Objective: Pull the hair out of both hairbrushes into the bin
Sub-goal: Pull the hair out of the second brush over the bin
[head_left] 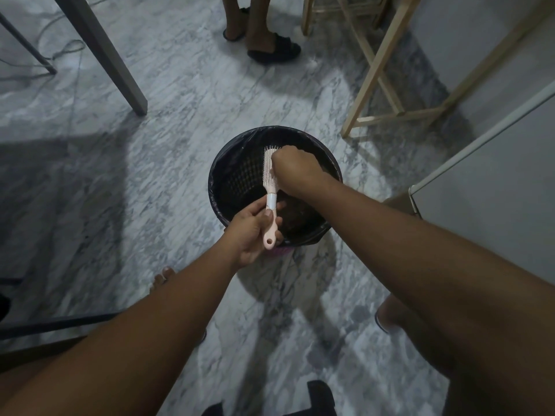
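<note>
Gripping the hairbrush by its handle at the bin's 6 o'clock rim, the left hand is steadying it while the right hand is curling at the bristles, pinching hair or not I cannot tell, so one brush is seemingly getting cleaned and the other is not showing.

The only view comes from a wide-angle camera worn on the person's head, facing forward and steeply down at the marble floor. Both forearms enter from the bottom corners and converge on the left hand and right hand, which meet at a hairbrush over the bin near the frame's centre. The top edge reaches another person's sandalled feet. Straight edges lean outward toward the margins.
</note>
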The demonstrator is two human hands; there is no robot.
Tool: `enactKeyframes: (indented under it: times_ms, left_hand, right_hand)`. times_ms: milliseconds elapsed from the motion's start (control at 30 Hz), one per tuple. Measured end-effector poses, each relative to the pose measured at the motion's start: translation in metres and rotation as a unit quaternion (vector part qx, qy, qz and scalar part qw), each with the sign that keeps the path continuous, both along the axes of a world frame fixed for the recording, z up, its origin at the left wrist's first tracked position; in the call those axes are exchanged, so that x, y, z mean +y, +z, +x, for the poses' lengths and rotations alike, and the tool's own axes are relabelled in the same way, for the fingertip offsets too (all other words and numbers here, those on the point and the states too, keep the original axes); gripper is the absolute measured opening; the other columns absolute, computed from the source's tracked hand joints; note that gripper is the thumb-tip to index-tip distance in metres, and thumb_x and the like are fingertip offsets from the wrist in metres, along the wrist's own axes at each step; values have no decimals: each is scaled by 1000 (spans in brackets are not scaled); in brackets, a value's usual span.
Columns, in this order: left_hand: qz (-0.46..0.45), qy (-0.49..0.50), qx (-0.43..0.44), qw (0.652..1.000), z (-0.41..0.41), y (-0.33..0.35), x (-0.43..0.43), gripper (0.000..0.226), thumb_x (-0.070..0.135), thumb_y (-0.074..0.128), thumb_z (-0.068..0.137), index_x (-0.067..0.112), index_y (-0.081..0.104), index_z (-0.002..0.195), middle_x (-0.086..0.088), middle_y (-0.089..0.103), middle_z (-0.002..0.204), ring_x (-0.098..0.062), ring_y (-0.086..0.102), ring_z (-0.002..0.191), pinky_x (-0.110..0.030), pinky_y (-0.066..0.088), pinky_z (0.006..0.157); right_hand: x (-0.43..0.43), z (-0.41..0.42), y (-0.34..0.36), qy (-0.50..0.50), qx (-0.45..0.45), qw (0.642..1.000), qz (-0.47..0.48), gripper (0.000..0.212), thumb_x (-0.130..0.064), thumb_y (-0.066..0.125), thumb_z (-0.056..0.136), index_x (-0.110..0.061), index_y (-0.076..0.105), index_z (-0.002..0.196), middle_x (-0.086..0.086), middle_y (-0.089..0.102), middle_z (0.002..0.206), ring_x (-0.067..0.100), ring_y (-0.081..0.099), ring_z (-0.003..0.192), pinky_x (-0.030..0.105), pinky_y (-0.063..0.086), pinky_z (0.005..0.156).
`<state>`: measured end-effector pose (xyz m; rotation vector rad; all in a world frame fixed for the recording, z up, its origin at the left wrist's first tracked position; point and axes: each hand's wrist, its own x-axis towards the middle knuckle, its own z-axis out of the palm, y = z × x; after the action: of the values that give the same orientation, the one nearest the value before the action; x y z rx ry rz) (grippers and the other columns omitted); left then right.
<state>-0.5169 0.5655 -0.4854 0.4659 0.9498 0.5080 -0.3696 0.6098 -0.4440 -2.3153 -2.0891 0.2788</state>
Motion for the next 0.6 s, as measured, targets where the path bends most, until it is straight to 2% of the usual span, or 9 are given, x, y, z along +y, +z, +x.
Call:
enactKeyframes:
  times_ms: [67, 167, 200, 267, 333, 433, 500, 600]
  left_hand:
    - [-6, 10, -15, 1000, 1, 0, 1, 41, 0, 43, 102, 12, 51, 140, -10, 64, 126, -17, 57, 78, -31, 47, 57]
    - [-6, 22, -27, 999, 0, 2, 2, 41, -1, 42, 102, 10, 50, 140, -10, 63, 127, -15, 57, 77, -29, 48, 55]
    - [-5, 24, -27, 999, -1, 2, 3, 40, -1, 42, 102, 10, 50, 140, -10, 63, 128, -15, 57, 77, -29, 48, 55]
    - [0, 23, -22, 999, -3, 2, 4, 41, 0, 43, 102, 10, 50, 141, -9, 64, 128, -15, 57, 76, -29, 48, 55]
    - [2, 20, -18, 1000, -3, 2, 5, 40, 0, 43, 102, 11, 51, 140, -8, 64, 127, -16, 57, 77, -29, 48, 55]
    - [3, 12, -6, 1000, -3, 4, 5, 40, 1, 45, 101, 13, 52, 139, -8, 66, 126, -16, 57, 78, -30, 48, 57]
    - [14, 1, 9, 1000, -3, 4, 5, 40, 1, 46, 101, 13, 53, 138, -7, 67, 125, -16, 58, 78, -31, 49, 57]
    - [29, -10, 28, 999, -2, 3, 5, 39, 2, 47, 101, 14, 54, 137, -7, 67, 123, -16, 58, 77, -30, 48, 55]
  right_hand:
    - [1, 3, -3, -12, 51, 999, -3, 14, -14, 57, 93, -5, 64, 101, 14, 64, 100, 33, 66, 86, 36, 48, 65]
    - [8, 12, 3, -90, 185, 979, 3, 12, -10, 61, 88, -5, 62, 99, 14, 68, 98, 32, 67, 88, 43, 59, 74]
    - [10, 17, 4, -108, 208, 972, 20, 13, -11, 60, 89, -5, 61, 101, 13, 69, 99, 31, 68, 86, 42, 59, 72]
    - [9, 23, 10, -75, 192, 978, 37, 15, -17, 56, 93, -7, 65, 102, 6, 68, 96, 23, 65, 75, 31, 53, 65]
    - [3, 24, 14, -23, 171, 985, 22, 16, -18, 59, 90, -12, 71, 99, 2, 69, 96, 19, 64, 82, 24, 46, 70]
    - [1, 23, 10, 16, 157, 987, -6, 18, -16, 64, 84, -20, 73, 99, 2, 67, 106, 19, 64, 95, 30, 53, 81]
    - [4, 19, 12, 17, 130, 991, -16, 17, -24, 67, 84, -23, 72, 99, 3, 64, 110, 21, 65, 95, 36, 55, 82]
    - [7, 12, 15, 23, 63, 998, -10, 23, -33, 68, 84, -18, 71, 102, 6, 61, 109, 27, 65, 91, 41, 56, 80]
